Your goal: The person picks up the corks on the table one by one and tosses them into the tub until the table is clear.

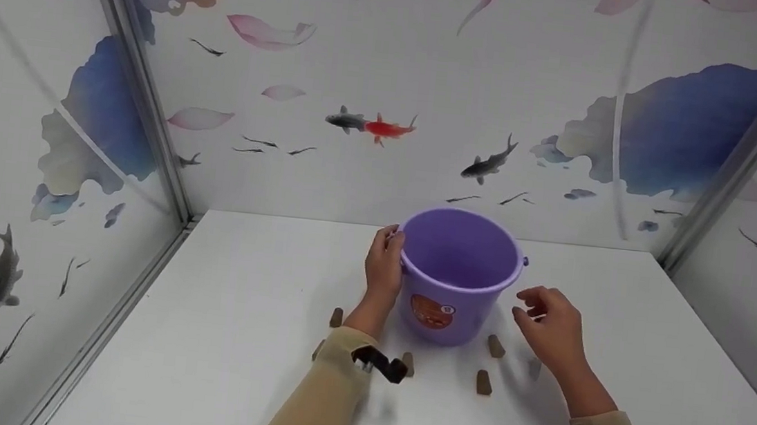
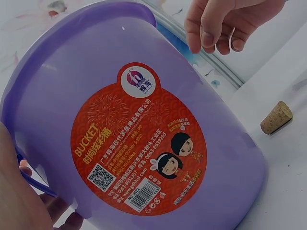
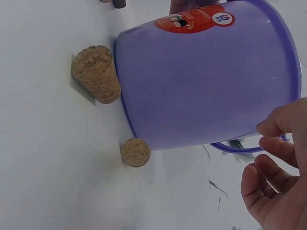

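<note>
A purple bucket [image 1: 466, 311] with a round red label [image 2: 139, 153] is at the middle of the white table, its mouth facing up. At its left side my left hand [image 1: 385, 262] grips the bucket by the rim, with fingers partly hidden behind the wall in the left wrist view. My right hand [image 1: 553, 326] is just off the bucket's right side, fingers loosely bent and holding nothing. The bucket's thin handle [image 3: 235, 149] hangs on the far side, beyond the right fingers in the right wrist view. Close by the base lie tapered corks, one cork [image 3: 98, 74] right beside it.
Several brown corks are scattered in front of the bucket, among them a cork [image 1: 484, 382] at front right and a cork [image 1: 336, 317] by the left forearm. White panels [image 1: 381, 185] printed with fish and petals enclose the table [image 1: 234, 337] at the back and sides.
</note>
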Available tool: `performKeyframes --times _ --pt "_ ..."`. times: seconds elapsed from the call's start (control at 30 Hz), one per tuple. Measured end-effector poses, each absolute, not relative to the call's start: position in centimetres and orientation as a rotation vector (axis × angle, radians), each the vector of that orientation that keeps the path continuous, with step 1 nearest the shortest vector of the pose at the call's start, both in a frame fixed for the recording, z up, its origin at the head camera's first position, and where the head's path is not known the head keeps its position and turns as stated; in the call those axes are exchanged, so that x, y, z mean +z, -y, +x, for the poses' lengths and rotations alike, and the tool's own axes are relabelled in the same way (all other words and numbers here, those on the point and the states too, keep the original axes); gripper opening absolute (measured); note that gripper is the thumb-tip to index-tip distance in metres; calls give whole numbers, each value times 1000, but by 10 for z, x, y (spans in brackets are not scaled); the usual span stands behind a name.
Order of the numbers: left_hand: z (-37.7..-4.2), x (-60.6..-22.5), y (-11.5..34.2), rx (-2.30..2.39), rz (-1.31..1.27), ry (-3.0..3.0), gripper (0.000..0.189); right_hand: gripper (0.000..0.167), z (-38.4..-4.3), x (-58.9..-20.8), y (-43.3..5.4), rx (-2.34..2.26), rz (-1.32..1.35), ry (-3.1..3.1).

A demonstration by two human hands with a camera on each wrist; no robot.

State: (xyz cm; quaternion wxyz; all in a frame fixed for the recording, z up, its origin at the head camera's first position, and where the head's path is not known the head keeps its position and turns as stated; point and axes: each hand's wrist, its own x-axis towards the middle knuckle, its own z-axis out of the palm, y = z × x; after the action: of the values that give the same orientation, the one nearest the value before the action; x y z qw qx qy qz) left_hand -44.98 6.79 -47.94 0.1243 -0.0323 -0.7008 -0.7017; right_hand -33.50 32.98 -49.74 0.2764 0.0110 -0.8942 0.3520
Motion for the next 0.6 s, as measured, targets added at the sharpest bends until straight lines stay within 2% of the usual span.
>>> performKeyframes --times 0.6 --pt "-451 -479 -69 -2025 -94 2030 47 26 -337 -513 -321 923 -29 2615"
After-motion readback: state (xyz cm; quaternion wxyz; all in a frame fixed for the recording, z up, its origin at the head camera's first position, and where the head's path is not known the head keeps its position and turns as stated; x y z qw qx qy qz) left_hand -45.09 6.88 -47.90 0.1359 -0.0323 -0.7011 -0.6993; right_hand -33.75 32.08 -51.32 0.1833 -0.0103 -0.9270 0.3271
